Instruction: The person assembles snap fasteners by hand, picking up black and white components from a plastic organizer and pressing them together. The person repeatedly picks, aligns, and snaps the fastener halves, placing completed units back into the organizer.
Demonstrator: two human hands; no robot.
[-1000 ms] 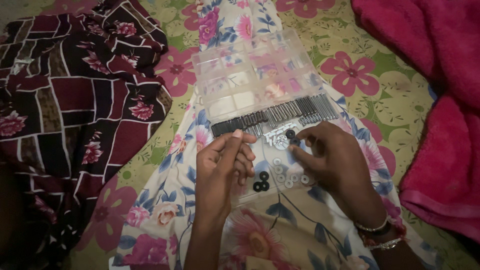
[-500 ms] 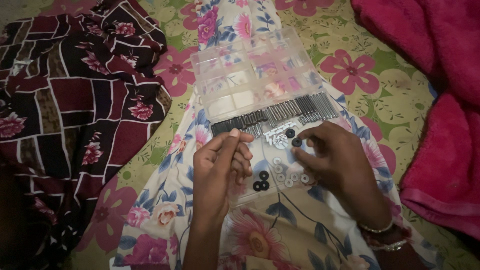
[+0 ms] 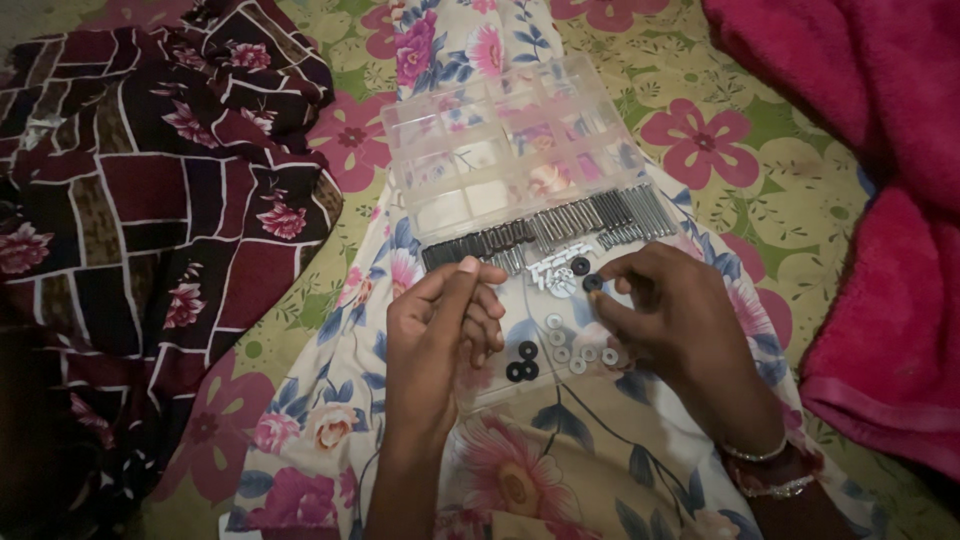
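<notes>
Since earlier frame: right hand (image 3: 670,310) fingertips closed onto black washer (image 3: 593,283), lying at 2 o'clock from left hand (image 3: 445,320). Right hand nearer. Left hand pinched shut; contents cannot tell. Screw row (image 3: 560,225) runs 8-to-2 o'clock.

Small black washer (image 3: 593,283), flat ring w/ centre hole, pinched at right hand (image 3: 665,320) fingertips. Lies over clear lid, 12 o'clock of pale washers (image 3: 580,355).

Left hand (image 3: 440,325) sits loosely curled, thumb up against the fingertips; right hand (image 3: 665,310) reaches in, fingertips pinched together.
</notes>
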